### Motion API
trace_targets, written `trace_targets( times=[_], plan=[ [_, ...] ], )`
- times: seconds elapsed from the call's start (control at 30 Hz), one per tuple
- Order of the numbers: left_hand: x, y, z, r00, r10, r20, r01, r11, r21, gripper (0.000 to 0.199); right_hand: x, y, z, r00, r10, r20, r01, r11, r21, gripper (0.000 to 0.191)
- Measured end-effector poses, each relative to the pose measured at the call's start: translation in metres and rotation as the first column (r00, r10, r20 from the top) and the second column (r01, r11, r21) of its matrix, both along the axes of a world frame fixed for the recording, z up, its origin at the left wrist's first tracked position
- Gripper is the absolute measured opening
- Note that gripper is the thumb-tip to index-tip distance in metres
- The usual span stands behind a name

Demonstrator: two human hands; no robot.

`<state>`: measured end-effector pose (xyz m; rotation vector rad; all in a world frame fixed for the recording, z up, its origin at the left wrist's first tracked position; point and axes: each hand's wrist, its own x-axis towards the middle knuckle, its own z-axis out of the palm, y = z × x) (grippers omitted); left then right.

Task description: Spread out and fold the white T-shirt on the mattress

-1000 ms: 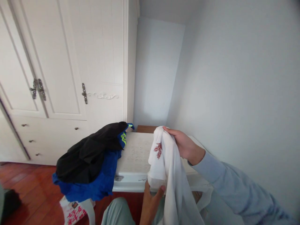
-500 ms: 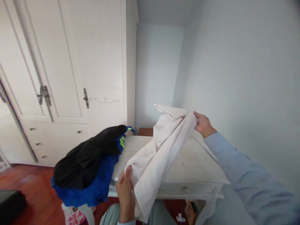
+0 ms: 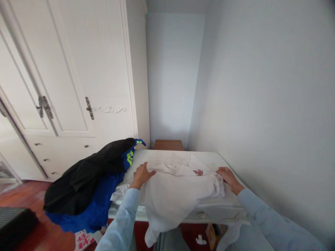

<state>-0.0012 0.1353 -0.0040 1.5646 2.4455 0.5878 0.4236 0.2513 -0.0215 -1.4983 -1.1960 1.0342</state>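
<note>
Centrally in the lower head view, a white garment (image 3: 172,197) with a leaf motif lies on the tabletop (image 3: 209,158), draping over its front edge. The right hand's (image 3: 230,179) grip pinches one edge; the left hand (image 3: 141,175) touches the opposite side, thumb and fingers parted, its hold indeterminable. Black clothing (image 3: 96,162) lies lower left.

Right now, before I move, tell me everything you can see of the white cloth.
The white cloth looks like soft, thin fabric with a reddish-brown leaf print near its upper right. It lies creased on the white table, bunched along the top and at the right end, while its lower part drapes over the front edge and hangs to a narrow tip. The left hand's grip touches its upper left; the right hand's grip touches its right end.
</note>
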Motion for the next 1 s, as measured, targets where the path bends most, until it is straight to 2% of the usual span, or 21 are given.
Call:
trace_targets(
  times=[0.1,0.17,0.23,0.3,0.43,0.47,0.5,0.53,0.6,0.7,0.77,0.83,0.9,1.0],
  plan=[
    [-0.005,0.015,-0.012,0.996,-0.085,-0.036,0.085,0.996,-0.001,0.072,-0.001,0.020,0.001,0.988,0.018,0.152,-0.038,0.991,0.128,0.033],
    [-0.007,0.023,-0.016,0.986,-0.153,-0.063,0.152,0.988,-0.008,0.065,-0.012,0.028,-0.001,0.927,0.107,0.359,-0.193,0.957,0.215,0.047],
    [-0.007,0.030,-0.016,0.978,-0.197,-0.067,0.196,0.980,-0.025,0.048,-0.027,0.031,-0.006,0.786,0.183,0.591,-0.397,0.881,0.255,0.058],
    [-0.005,0.033,-0.010,0.975,-0.213,-0.059,0.212,0.977,-0.022,0.027,-0.042,0.031,-0.008,0.628,0.235,0.742,-0.559,0.800,0.219,0.059],
    [-0.003,0.032,0.013,0.969,-0.245,-0.042,0.247,0.966,0.069,0.017,-0.060,0.029,-0.002,0.333,0.337,0.880,-0.731,0.682,0.015,0.033],
    [-0.004,0.030,0.019,0.968,-0.247,-0.037,0.249,0.962,0.108,0.017,-0.061,0.029,0.003,0.280,0.345,0.896,-0.748,0.663,-0.021,0.030],
    [-0.005,0.027,0.026,0.970,-0.242,-0.033,0.245,0.959,0.144,0.018,-0.059,0.028,0.008,0.264,0.345,0.901,-0.757,0.653,-0.028,0.027],
    [-0.007,0.023,0.033,0.971,-0.237,-0.027,0.238,0.952,0.192,0.020,-0.057,0.027,0.014,0.277,0.339,0.899,-0.760,0.650,-0.011,0.025],
    [-0.011,0.011,0.048,0.972,-0.236,0.004,0.221,0.915,0.339,0.024,-0.047,0.023,0.029,0.375,0.316,0.871,-0.742,0.666,0.078,0.020],
    [-0.014,-0.013,0.076,0.961,-0.273,0.039,0.195,0.774,0.602,0.025,-0.024,0.006,0.060,0.655,0.273,0.705,-0.632,0.709,0.313,0.020],
    [-0.011,-0.033,0.099,0.962,-0.273,-0.012,0.203,0.686,0.698,0.027,-0.006,-0.016,0.087,0.796,0.275,0.539,-0.549,0.704,0.451,0.026],
    [-0.005,-0.053,0.123,0.963,-0.241,-0.120,0.246,0.607,0.755,0.028,0.011,-0.045,0.118,0.846,0.303,0.439,-0.514,0.682,0.520,0.028],
    [0.002,-0.073,0.147,0.955,-0.161,-0.248,0.296,0.513,0.806,0.028,0.026,-0.078,0.148,0.883,0.290,0.369,-0.462,0.671,0.580,0.028],
    [0.014,-0.100,0.181,0.922,0.003,-0.386,0.364,0.328,0.872,0.024,0.043,-0.127,0.184,0.908,0.287,0.305,-0.419,0.631,0.652,0.027]
  ],
)
